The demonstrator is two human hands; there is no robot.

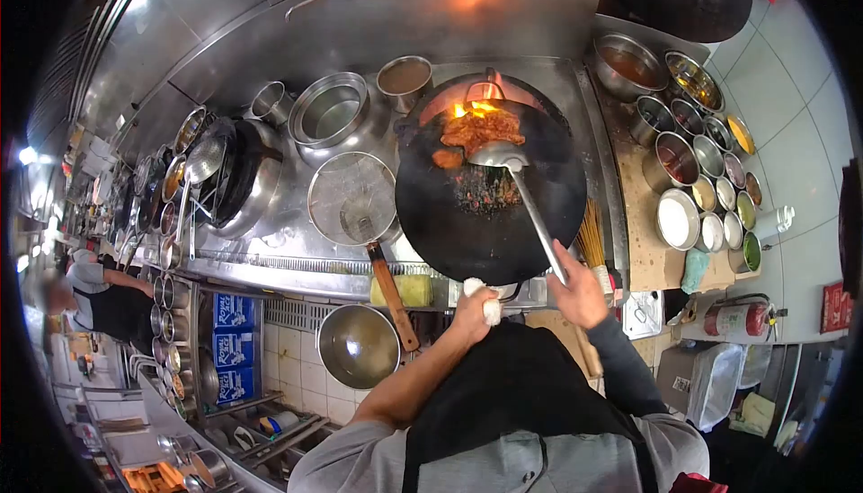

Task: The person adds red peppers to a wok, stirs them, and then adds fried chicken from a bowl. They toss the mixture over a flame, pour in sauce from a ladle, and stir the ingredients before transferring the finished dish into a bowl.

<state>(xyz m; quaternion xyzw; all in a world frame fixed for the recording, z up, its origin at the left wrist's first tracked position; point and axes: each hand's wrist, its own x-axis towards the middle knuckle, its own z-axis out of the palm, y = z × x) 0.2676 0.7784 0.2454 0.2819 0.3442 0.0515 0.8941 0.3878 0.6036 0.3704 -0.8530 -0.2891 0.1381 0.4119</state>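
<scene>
A large black wok [490, 237] sits over the burner, its far side lit by flames. Brown-red pieces of food [483, 131] lie high on the far side, with chopped red and green bits [485, 189] below them. My right hand [577, 286] grips the long handle of a steel wok ladle [538, 214], whose bowl rests against the food. Down at the wok's near edge, my left hand [471, 315] is closed around a folded white cloth [491, 306]. Whether it also grips the wok's handle through the cloth is hidden.
A wire strainer [352, 198] with a wooden handle lies left of the wok. Steel pots [329, 110] stand behind it. Bowls of sauces and seasonings [677, 159] crowd the right counter, beside a bamboo brush [591, 237]. Another person [99, 291] stands at far left.
</scene>
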